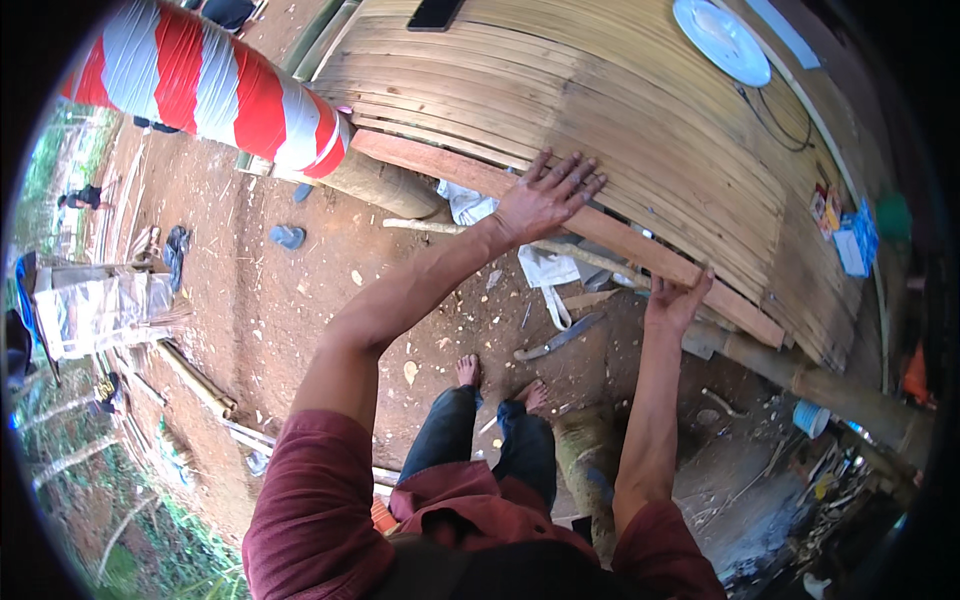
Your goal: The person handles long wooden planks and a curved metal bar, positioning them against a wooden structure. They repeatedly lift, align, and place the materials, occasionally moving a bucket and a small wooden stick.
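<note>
A long reddish wooden plank (pixel 620 236) lies along the front edge of a bamboo-slat platform (pixel 480 75). My left hand (pixel 545 200) rests flat across the plank, fingers spread, with the fingertips reaching onto the slats. Further right, my right hand (pixel 678 300) grips the plank's near edge from below, and some of its fingers are hidden behind the wood. A red-and-white wrapped post (pixel 225 90) stands by the plank's left end.
A machete-like blade (pixel 560 337) and white cloth (pixel 547 268) lie on the dirt below. On the platform are a phone (pixel 435 12), a pale plate (pixel 722 42), a dark cable (pixel 785 125) and a blue packet (pixel 857 240). Bamboo poles (pixel 195 378) lie at left.
</note>
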`<state>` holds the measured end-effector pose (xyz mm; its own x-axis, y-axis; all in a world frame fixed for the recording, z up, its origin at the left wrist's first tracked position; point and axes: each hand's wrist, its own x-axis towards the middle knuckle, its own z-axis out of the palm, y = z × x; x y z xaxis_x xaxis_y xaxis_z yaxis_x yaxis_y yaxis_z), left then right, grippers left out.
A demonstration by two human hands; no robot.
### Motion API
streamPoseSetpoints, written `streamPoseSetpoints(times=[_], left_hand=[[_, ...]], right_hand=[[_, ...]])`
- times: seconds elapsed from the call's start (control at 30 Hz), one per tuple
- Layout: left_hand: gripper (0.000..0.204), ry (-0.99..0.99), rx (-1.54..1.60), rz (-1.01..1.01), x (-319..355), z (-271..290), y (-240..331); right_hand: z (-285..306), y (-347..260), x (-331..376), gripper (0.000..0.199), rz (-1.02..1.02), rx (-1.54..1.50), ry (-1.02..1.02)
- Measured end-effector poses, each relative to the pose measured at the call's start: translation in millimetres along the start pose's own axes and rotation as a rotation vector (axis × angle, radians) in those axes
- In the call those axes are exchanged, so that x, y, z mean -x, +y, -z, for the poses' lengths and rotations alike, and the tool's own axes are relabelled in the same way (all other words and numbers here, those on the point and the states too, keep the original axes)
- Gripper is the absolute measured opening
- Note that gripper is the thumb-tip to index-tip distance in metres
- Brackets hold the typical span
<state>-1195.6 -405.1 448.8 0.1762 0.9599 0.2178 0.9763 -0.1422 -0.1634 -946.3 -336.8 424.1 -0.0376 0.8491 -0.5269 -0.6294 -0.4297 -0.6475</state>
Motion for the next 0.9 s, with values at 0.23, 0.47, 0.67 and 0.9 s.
streamPoseSetpoints(times=[0.23, 0.47, 0.67, 0.9], left_hand=[[0.108, -0.047, 0.004, 0.008, 1, 7, -4], [0.111, -0.078, 0.102, -0.03, -2, -1, -6], [0.1, 0.068, 0.153, 0.027, 4, -2, -4], [0.096, 0.086, 0.081, -0.01, -4, -2, 4]], right_hand=[[5, -1, -3, 0.072, -0.042, -0.036, -0.112], [42, -7, 12, 0.066, -0.062, 0.025, -0.07], [36, -2, 7, 0.052, 0.011, 0.075, -0.027], [160, 59, 45, 0.041, -0.326, 0.533, -0.08]])
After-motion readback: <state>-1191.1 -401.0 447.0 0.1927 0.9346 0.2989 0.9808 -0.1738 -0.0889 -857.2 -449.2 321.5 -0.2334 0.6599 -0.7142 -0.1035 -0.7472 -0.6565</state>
